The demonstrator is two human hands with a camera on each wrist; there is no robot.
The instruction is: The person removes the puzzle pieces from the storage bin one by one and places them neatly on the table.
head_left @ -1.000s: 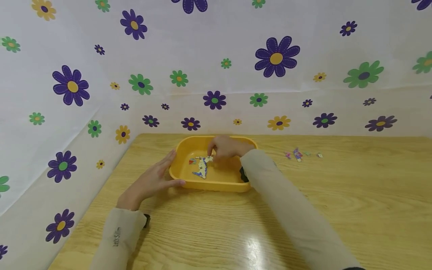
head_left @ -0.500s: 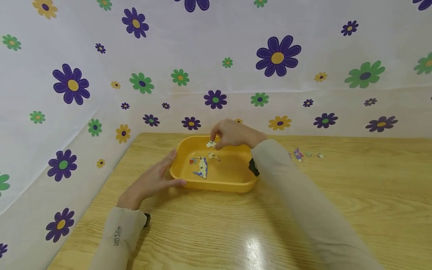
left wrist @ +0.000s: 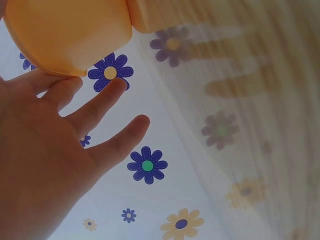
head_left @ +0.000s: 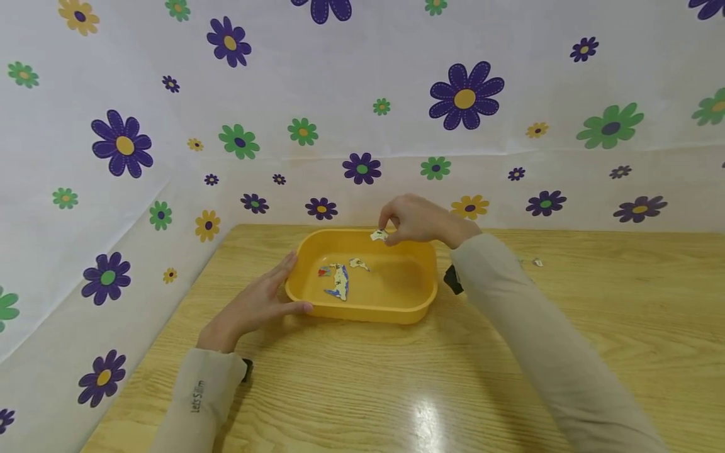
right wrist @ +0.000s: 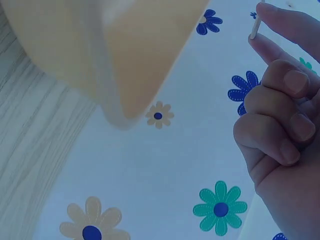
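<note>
My right hand (head_left: pixel 421 220) pinches a small cream puzzle piece (head_left: pixel 379 235) between thumb and fingertip, over the far rim of a yellow plastic tray (head_left: pixel 362 309). In the right wrist view the puzzle piece (right wrist: pixel 256 26) shows edge-on as a thin pale strip, the other fingers folded into the palm. Inside the tray lie a cream and blue piece (head_left: pixel 340 283), a small red and blue piece (head_left: pixel 323 272) and a cream piece (head_left: pixel 358 263). My left hand (head_left: pixel 255 308) touches the tray's left end, fingers fairly straight and spread, thumb on the front wall.
The tray stands on a light wooden table (head_left: pixel 362 384), near its back edge. To the right lies a small loose piece (head_left: pixel 537 262); other pieces there are mostly hidden by my right sleeve (head_left: pixel 544 314). Flower-patterned white cloth (head_left: pixel 317 75) rises behind and at the left.
My right hand has lifted the cream puzzle piece out of the tray's middle and moved up and rightward with it. Its sleeve now covers most loose pieces on the right. The left hand stays put.
</note>
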